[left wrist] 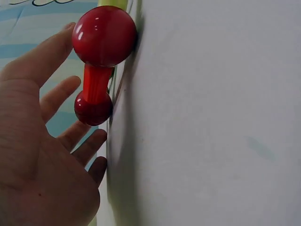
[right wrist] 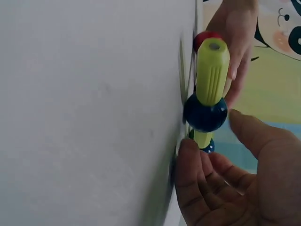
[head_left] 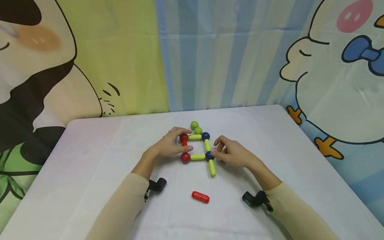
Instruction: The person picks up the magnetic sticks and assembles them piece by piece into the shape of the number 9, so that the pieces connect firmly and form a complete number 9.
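Observation:
A four-sided frame of toy building rods and balls lies on the table. Its left side is a red rod between a near red ball and a far red ball. Yellow-green rods lead to the near blue ball and far blue ball; another yellow-green rod sticks out toward me. My left hand spans the red side, thumb at the near red ball, fingers spread. Beside the near blue ball, my right hand has its thumb tip against or very near it, other fingers loosely bent.
Two green balls, a farther one and a nearer one, sit behind the frame. A loose red rod lies nearer to me on the white table. Cartoon-printed cloth hangs behind the table's far edge.

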Demonstrator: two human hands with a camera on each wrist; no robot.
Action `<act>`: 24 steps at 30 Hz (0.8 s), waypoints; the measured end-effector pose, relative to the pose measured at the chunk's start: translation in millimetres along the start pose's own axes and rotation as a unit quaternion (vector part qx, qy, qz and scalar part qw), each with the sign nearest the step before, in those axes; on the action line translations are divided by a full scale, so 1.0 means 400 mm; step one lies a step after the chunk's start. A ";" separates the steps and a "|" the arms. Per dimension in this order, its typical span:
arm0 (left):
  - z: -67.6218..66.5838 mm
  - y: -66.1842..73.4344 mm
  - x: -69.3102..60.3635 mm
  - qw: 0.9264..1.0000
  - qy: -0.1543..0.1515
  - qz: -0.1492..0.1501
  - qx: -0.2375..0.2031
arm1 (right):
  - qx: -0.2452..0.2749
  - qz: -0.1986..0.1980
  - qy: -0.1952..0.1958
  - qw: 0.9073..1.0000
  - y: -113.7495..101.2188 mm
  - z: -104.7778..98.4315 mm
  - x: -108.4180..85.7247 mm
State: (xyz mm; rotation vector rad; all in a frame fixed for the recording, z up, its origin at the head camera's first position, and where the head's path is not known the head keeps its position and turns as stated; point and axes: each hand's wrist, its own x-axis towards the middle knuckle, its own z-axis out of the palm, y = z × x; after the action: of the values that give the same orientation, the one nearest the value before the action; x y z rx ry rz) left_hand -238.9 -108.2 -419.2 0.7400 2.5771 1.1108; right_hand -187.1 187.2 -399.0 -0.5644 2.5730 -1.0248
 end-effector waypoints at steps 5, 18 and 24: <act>0.009 -0.015 -0.012 1.000 -0.001 0.005 -0.018 | -0.029 0.006 0.023 0.999 -0.005 -0.016 0.041; 0.007 -0.038 -0.019 0.999 0.005 0.022 -0.034 | -0.065 -0.036 0.074 0.995 -0.007 -0.029 0.129; -0.001 -0.046 -0.018 0.999 0.007 0.026 -0.043 | -0.067 -0.062 0.065 0.994 -0.010 -0.038 0.168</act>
State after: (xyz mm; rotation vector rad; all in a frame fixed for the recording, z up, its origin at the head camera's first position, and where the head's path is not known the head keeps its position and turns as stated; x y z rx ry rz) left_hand -239.4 -123.0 -432.4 0.7865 2.5168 1.2393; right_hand -251.2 162.0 -395.0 -0.7212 2.7681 -0.9612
